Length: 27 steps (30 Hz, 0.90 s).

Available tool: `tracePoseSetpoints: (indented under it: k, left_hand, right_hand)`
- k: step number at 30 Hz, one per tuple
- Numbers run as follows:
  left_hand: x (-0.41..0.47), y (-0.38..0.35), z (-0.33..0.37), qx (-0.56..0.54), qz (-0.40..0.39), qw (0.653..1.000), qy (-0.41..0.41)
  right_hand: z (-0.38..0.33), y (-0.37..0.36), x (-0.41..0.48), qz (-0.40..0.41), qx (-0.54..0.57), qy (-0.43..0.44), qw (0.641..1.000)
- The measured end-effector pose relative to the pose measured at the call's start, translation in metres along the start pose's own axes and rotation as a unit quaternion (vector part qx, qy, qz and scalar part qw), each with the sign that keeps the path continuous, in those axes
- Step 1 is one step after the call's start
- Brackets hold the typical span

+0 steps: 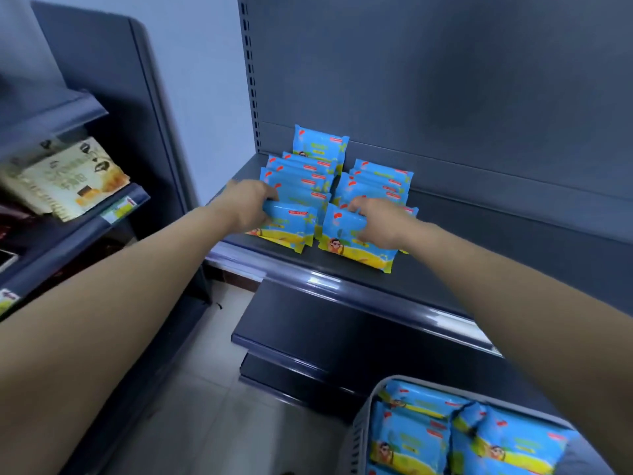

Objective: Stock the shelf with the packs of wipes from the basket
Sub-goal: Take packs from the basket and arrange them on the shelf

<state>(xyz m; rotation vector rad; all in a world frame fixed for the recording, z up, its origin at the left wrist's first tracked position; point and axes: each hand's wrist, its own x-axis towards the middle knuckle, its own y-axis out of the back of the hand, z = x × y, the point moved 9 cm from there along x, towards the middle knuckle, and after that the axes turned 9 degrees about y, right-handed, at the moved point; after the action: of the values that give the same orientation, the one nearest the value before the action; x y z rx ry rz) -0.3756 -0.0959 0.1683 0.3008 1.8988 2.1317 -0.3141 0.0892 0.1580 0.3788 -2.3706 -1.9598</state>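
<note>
Two rows of blue-and-yellow wipe packs stand leaning on the dark shelf (445, 269). My left hand (248, 205) grips the front pack of the left row (291, 228) at its top left corner. With my right hand (375, 219) I hold the front pack of the right row (346, 241) at its upper edge. Behind them stand several more packs, the rearmost one (320, 145) against the back panel. The grey basket (363, 430) at the bottom right holds several more packs (411, 437).
A neighbouring shelf unit (85, 214) on the left carries snack bags (75, 180) and price labels. Lower dark shelves (308, 330) jut out below the stocked one. Tiled floor (212, 389) lies between the units. The shelf to the right of the rows is bare.
</note>
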Motion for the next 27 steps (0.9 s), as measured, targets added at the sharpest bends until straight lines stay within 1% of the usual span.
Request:
tracePoseSetpoints:
  k: [3,6,9,12,14,20,24,27]
  left_hand:
    - [0.013,-0.008,-0.002,0.0,-0.014,1.0,-0.007]
    - [0.023,-0.016,-0.004,0.014,-0.023,1.0,-0.013]
    - [0.027,-0.023,-0.002,0.03,-0.039,0.999,-0.022]
    - [0.025,-0.031,-0.002,0.047,-0.089,0.995,-0.029]
    - [0.023,-0.036,-0.002,0.064,-0.101,0.992,-0.033]
    - [0.03,-0.028,0.006,0.056,0.007,0.997,-0.048]
    - [0.03,-0.028,0.013,0.048,0.061,0.996,-0.051]
    - [0.025,-0.026,0.021,0.072,0.099,0.991,-0.058]
  right_hand:
    - [0.001,-0.002,0.008,-0.013,-0.069,0.002,0.998]
    - [0.006,0.002,0.016,0.009,-0.125,-0.004,0.992]
    - [0.014,0.008,0.022,0.036,-0.149,-0.025,0.988]
    - [0.022,0.01,0.025,0.055,-0.166,-0.043,0.984]
    - [0.025,0.01,0.026,0.065,-0.166,-0.046,0.983]
    - [0.025,0.008,0.015,0.105,-0.19,-0.043,0.975]
    - [0.021,0.01,0.001,0.118,-0.174,-0.023,0.977]
    - [0.018,0.014,-0.013,0.133,-0.168,-0.008,0.977]
